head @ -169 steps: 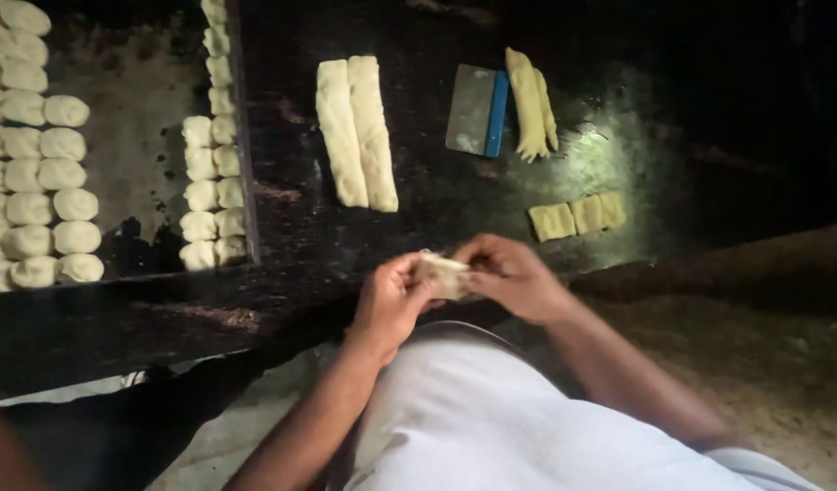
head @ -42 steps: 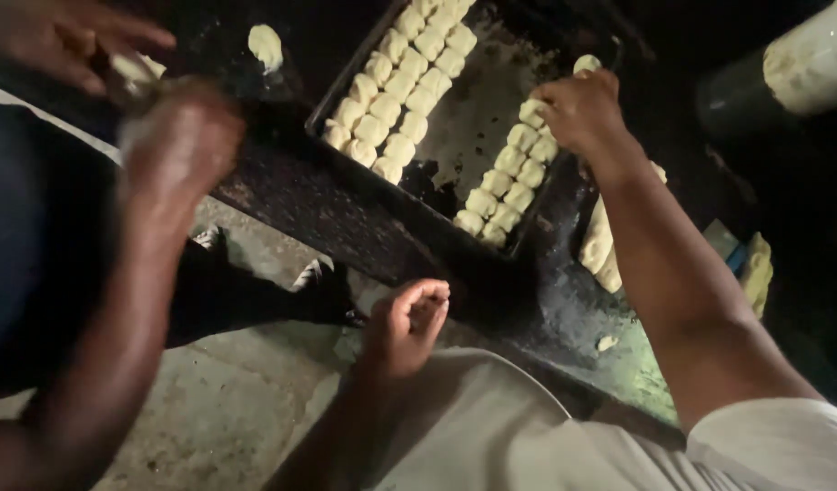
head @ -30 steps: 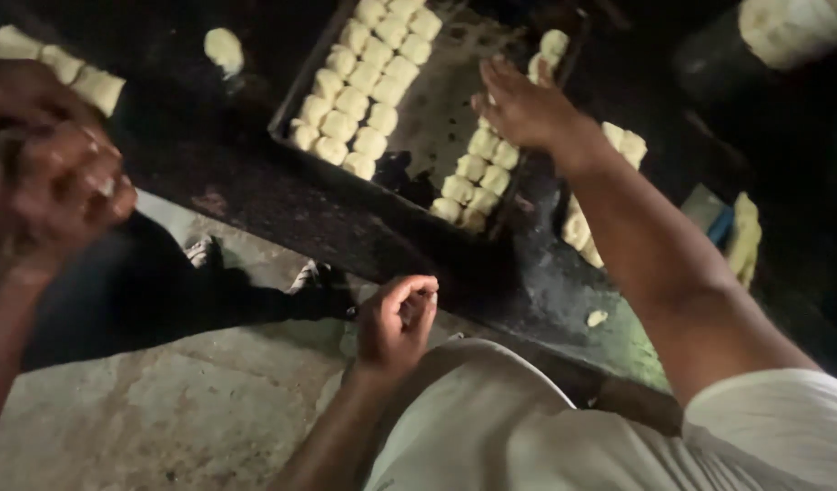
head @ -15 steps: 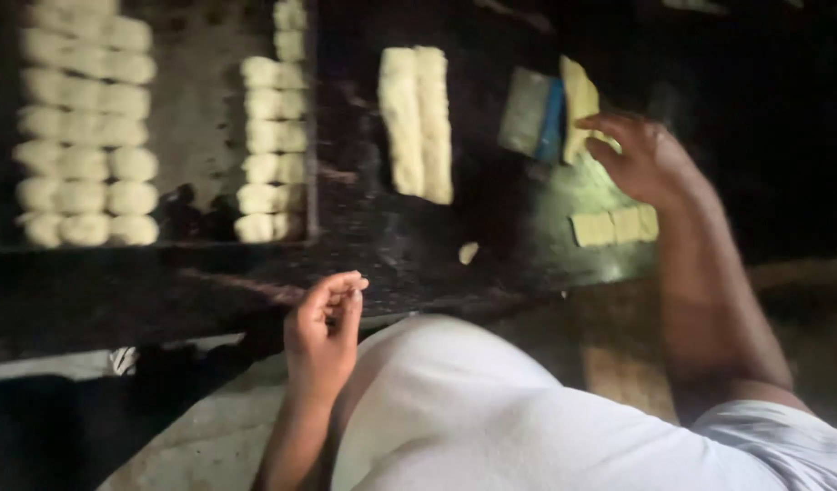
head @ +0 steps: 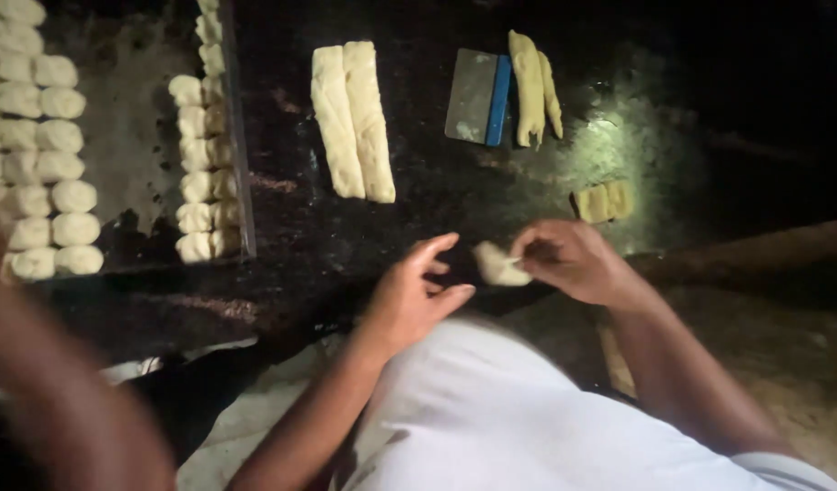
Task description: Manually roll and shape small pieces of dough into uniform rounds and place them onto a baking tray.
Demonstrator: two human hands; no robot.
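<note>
1. Pale dough piece (head: 499, 265) sits pinched in the fingers of the right hand (head: 571, 262), low over the dark table (head: 418, 227).
2. The left hand (head: 414, 295) spreads open just beside it, holding nothing.
3. Farther off lie two dough logs (head: 353, 120), a scraper (head: 479, 96) and a tray (head: 239, 145) of dough balls.

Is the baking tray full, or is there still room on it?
Not full: the baking tray holds dough pieces along both sides, with a bare strip between them.

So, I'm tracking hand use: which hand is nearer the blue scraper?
Right. The right hand sits below the scraper and slightly to its right, pinching a dough piece. The left hand is lower, off to the scraper's left.
</note>
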